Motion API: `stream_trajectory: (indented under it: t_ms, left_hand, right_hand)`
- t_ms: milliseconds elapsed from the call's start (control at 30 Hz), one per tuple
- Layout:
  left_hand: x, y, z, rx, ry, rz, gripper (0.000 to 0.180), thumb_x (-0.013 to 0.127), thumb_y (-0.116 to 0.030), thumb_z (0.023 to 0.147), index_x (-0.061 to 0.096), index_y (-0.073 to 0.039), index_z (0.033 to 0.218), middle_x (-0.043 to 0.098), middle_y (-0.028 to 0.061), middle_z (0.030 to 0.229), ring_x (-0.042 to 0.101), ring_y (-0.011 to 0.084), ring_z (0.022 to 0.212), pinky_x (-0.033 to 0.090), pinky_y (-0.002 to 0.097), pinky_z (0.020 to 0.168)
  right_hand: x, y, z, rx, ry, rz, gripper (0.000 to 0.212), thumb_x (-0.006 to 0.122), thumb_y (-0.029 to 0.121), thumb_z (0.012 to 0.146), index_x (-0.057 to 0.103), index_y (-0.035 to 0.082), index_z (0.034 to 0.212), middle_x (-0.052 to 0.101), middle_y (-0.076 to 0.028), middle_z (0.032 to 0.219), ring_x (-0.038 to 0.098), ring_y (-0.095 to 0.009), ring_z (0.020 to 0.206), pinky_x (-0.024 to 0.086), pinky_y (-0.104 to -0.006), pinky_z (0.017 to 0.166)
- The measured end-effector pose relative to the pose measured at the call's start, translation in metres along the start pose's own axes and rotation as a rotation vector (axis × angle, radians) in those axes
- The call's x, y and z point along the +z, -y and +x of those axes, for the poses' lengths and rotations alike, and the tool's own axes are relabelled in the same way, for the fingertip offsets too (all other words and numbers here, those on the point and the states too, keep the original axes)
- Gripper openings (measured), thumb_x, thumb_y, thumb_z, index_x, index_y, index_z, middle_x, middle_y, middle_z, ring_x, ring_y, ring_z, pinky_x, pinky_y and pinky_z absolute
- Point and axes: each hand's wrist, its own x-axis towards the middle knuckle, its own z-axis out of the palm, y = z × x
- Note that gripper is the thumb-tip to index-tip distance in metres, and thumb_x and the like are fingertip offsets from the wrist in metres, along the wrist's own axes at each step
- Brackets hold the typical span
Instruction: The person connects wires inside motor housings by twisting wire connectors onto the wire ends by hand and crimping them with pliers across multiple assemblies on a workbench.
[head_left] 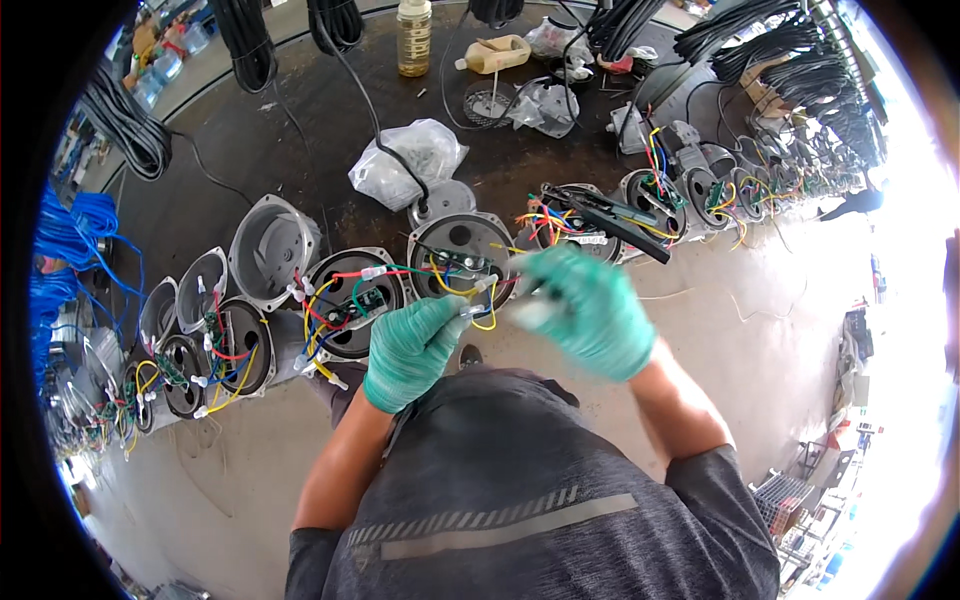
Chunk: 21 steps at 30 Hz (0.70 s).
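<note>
Green-gloved hands meet over a round grey housing [462, 250] — left hand [410, 350] pinching a yellow wire [487, 322], right hand [590, 310] blurred, its grip unclear — wire strippers [615, 220] nearby.

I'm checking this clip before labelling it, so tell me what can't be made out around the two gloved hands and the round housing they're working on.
Head view only:
- Right hand: motion-blurred, so whatever it pinches cannot be told.
- Left hand: its fingertips cover the wire ends they touch.
- Round housing: its lower rim sits behind both hands.
- Small circuit board inside it: too small for detail.
- Far row of housings: tiny, bent and washed out near the bright rim.
</note>
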Motion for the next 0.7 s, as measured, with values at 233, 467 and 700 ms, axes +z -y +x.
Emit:
stream_trajectory:
  t_ms: [233,467,700]
  left_hand:
    - [0.005,0.0,0.004,0.033,-0.028,-0.07,0.012,0.077,-0.007,0.097,0.076,-0.008,0.109,0.077,0.0056,0.082,0.069,0.0137,0.058,0.052,0.0283,0.053]
    - [0.005,0.004,0.002,0.009,-0.025,-0.087,0.012,0.076,-0.007,0.097,0.076,-0.006,0.11,0.078,0.0062,0.084,0.069,0.0124,0.058,0.053,0.0272,0.053]
    - [0.004,-0.003,0.004,0.01,-0.05,-0.063,0.012,0.078,-0.009,0.097,0.076,-0.007,0.108,0.076,0.0061,0.078,0.069,0.0143,0.057,0.051,0.0295,0.051]
  right_hand:
    - [-0.111,-0.082,0.013,0.04,0.25,-0.734,0.086,0.087,0.037,0.081,0.053,0.0,0.151,0.068,-0.021,0.129,0.065,-0.04,0.12,0.052,-0.0457,0.104]
    - [-0.102,-0.099,0.049,0.246,0.66,-0.857,0.096,0.077,0.034,0.075,0.045,0.001,0.158,0.069,-0.024,0.123,0.064,-0.042,0.116,0.051,-0.0467,0.106]
    - [-0.1,-0.063,-0.005,0.07,0.182,-0.673,0.078,0.075,0.019,0.077,0.05,0.002,0.149,0.069,-0.025,0.12,0.065,-0.043,0.113,0.053,-0.0496,0.101]
